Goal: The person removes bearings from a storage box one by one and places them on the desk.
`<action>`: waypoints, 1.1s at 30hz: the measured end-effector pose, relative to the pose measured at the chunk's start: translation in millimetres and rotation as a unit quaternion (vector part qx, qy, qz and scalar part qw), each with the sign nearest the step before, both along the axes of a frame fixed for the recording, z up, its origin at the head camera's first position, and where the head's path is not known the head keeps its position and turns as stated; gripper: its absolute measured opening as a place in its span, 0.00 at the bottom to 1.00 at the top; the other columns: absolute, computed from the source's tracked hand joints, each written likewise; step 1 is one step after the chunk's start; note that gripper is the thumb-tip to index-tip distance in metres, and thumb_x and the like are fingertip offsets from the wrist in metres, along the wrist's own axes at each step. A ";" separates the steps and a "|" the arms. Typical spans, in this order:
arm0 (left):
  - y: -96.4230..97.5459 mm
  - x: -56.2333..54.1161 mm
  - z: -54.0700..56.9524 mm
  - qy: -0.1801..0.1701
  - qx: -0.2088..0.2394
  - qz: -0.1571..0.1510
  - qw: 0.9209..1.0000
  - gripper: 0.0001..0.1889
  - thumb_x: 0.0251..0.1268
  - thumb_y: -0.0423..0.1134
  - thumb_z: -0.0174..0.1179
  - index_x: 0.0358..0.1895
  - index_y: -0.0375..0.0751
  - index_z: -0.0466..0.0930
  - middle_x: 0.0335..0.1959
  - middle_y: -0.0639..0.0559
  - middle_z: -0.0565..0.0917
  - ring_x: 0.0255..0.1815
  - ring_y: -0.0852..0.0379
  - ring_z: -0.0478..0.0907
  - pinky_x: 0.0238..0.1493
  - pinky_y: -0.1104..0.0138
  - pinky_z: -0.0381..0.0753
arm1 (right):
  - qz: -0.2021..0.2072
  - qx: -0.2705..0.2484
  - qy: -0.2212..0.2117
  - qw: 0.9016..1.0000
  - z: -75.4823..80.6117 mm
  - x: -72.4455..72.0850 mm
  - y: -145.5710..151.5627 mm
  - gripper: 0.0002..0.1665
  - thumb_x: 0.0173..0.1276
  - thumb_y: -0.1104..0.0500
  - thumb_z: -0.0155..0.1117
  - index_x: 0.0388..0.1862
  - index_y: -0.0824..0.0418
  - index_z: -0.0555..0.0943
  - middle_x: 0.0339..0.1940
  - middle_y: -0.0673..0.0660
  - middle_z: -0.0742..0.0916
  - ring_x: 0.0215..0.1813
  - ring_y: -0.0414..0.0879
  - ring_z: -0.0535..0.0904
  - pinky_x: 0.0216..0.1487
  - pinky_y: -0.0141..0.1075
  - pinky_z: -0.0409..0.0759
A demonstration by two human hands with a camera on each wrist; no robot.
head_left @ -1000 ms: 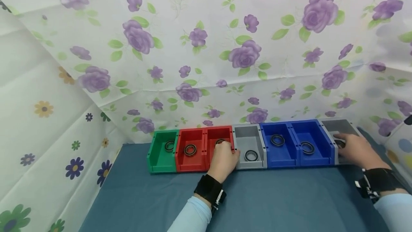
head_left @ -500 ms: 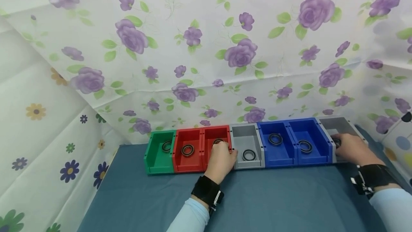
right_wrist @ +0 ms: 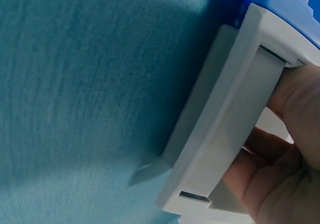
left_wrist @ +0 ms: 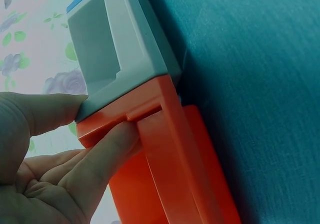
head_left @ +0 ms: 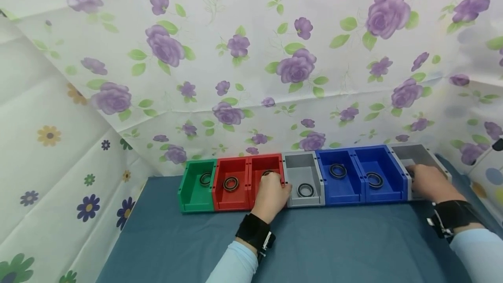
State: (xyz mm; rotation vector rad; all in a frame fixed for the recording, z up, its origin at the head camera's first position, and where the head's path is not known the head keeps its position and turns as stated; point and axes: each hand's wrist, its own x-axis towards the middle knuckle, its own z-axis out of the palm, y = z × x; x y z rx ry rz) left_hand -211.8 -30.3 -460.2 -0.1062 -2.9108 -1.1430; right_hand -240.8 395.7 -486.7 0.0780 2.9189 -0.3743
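Several small storage bins stand side by side, each with a dark ring bearing in it. My left hand [head_left: 271,195] reaches over the right-hand red bin [head_left: 268,160] and pinches its side wall against the neighbouring grey bin [left_wrist: 120,28], thumb on the grey side and finger on the red. A bearing [head_left: 268,172] shows just beyond its knuckles. At the far right, my right hand [head_left: 430,182] reaches into the end grey bin [head_left: 408,152], fingers bent down inside, as the right wrist view also shows. Its fingertips are hidden; I cannot tell whether they grip a bearing.
A green bin [head_left: 190,193], another red bin [head_left: 232,165] and two blue bins [head_left: 334,158] complete the row, with bearings [head_left: 230,184] lying flat inside. Blue-green cloth [head_left: 334,239] covers the table. Flowered sheeting [head_left: 251,77] rises right behind the bins.
The bearing that showed at my right fingertips is now covered by that hand, which has shifted slightly left. My left hand keeps its place on the bin wall. The head view sways slightly.
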 end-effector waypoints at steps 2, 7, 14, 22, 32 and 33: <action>0.1 0.2 -0.2 0.000 0.001 0.002 1.000 0.15 0.60 0.46 0.62 0.19 0.45 0.72 0.11 0.51 0.71 0.11 0.60 0.71 0.12 0.71 0.69 | 0.005 0.002 0.007 1.000 0.1 0.4 -0.4 0.30 0.56 0.70 0.58 0.59 0.79 0.68 0.53 0.80 0.74 0.51 0.74 0.72 0.48 0.64 0.69; 1.6 1.4 0.3 0.002 0.002 0.004 1.000 0.16 0.60 0.45 0.62 0.18 0.44 0.72 0.10 0.51 0.71 0.10 0.60 0.71 0.13 0.70 0.68 | 0.016 -0.010 0.031 0.999 -6.6 4.8 2.8 0.30 0.57 0.68 0.59 0.59 0.78 0.68 0.53 0.80 0.75 0.51 0.74 0.72 0.46 0.64 0.70; 2.1 1.6 0.2 0.007 0.004 0.002 1.000 0.15 0.59 0.45 0.63 0.19 0.44 0.73 0.11 0.51 0.72 0.11 0.61 0.71 0.14 0.70 0.69 | 0.015 -0.032 0.079 0.996 -10.2 11.3 6.8 0.30 0.57 0.65 0.60 0.59 0.73 0.70 0.50 0.77 0.79 0.47 0.70 0.76 0.38 0.58 0.73; 0.5 1.5 0.0 -0.001 0.014 0.010 1.000 0.12 0.59 0.44 0.63 0.23 0.43 0.75 0.13 0.50 0.73 0.12 0.60 0.72 0.15 0.70 0.71 | 0.006 -0.034 0.152 0.988 23.1 26.4 0.1 0.32 0.59 0.54 0.64 0.59 0.70 0.72 0.44 0.75 0.82 0.27 0.54 0.78 0.21 0.41 0.68; 0.5 0.6 1.5 -0.007 0.031 0.007 0.999 0.11 0.58 0.43 0.63 0.24 0.42 0.77 0.13 0.50 0.72 0.13 0.59 0.72 0.16 0.69 0.71 | -0.065 -0.030 0.258 0.963 57.0 55.1 -19.4 0.35 0.51 0.54 0.71 0.55 0.73 0.74 0.44 0.77 0.79 0.37 0.68 0.76 0.28 0.52 0.74; 0.7 0.4 1.5 -0.007 0.034 0.005 0.999 0.12 0.58 0.44 0.63 0.23 0.42 0.77 0.12 0.51 0.72 0.12 0.59 0.72 0.15 0.69 0.71 | -0.068 -0.030 0.264 0.962 59.1 59.8 -21.3 0.35 0.51 0.54 0.71 0.55 0.72 0.75 0.44 0.76 0.79 0.38 0.69 0.76 0.30 0.53 0.74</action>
